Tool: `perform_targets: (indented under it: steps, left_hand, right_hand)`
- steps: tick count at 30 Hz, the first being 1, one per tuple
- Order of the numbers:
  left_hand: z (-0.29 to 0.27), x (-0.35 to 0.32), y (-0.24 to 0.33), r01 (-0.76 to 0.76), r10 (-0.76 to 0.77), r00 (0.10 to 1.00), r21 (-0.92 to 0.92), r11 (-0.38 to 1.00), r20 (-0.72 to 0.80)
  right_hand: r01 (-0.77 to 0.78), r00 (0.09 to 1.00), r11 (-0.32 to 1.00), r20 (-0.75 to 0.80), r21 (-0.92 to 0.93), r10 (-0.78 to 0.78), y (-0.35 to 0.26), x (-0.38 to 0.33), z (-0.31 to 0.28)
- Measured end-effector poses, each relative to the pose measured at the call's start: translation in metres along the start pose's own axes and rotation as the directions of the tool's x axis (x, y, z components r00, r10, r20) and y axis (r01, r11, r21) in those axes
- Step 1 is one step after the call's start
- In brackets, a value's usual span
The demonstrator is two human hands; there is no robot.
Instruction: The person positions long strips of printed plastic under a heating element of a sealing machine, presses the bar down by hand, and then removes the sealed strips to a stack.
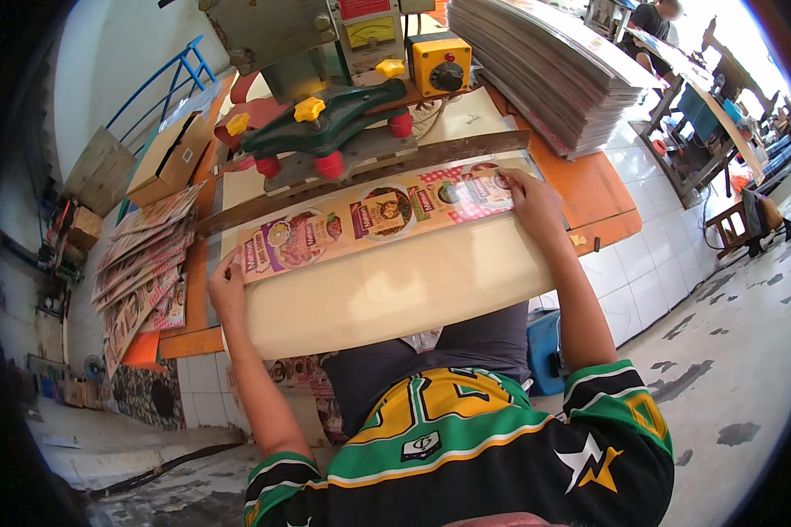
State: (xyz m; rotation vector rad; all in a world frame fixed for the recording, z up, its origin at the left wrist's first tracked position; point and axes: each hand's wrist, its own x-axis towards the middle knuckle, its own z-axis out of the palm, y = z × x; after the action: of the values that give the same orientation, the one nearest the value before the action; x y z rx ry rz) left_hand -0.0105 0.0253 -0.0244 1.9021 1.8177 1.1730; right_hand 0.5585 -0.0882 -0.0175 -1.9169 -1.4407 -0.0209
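A long printed strip [338,227] with pictures of food dishes lies across the work surface in front of me, partly glossy like plastic. My left hand [228,288] pinches its near left corner, fingers closed. At the strip's right end, my right hand [534,209] holds the edge between thumb and fingers. Below the strip a smooth cream sheet [395,285] curves over the table's front edge toward my lap. Just beyond the strip runs a dark metal bar [479,147], under the press's green clamp bracket [325,119] with yellow knobs and red feet.
A yellow control box [441,66] with a black dial sits by the press. Tall stacked sheets [545,75] stand on the orange table [602,198] at the right. Printed pieces [145,263] pile at the left, near a cardboard box [169,158]. Another person [650,22] sits far right.
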Motion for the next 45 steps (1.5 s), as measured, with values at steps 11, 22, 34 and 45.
perform_targets:
  steps: [11, 22, 34, 45]
  left_hand:
    - [0.001, -0.003, 0.012, 0.104, -0.106, 0.994, 0.08, 0.991, 0.027]
    - [0.007, -0.001, 0.026, 0.006, -0.011, 1.0, 0.287, 0.958, 0.017]
    - [0.008, 0.003, 0.004, -0.023, 0.029, 0.999, 0.201, 0.979, -0.028]
    - [0.006, 0.0, 0.017, 0.015, -0.013, 1.0, 0.199, 0.98, -0.011]
  right_hand:
    - [-0.093, 0.994, 0.995, 0.068, 0.033, 0.091, -0.003, -0.001, -0.009]
    - [-0.063, 0.998, 0.997, 0.02, -0.033, 0.064, -0.002, 0.0, -0.001]
    - [-0.031, 0.999, 0.996, 0.024, -0.088, 0.034, -0.007, 0.0, -0.002]
    - [-0.064, 0.997, 0.994, 0.046, -0.089, 0.068, -0.003, 0.001, -0.001]
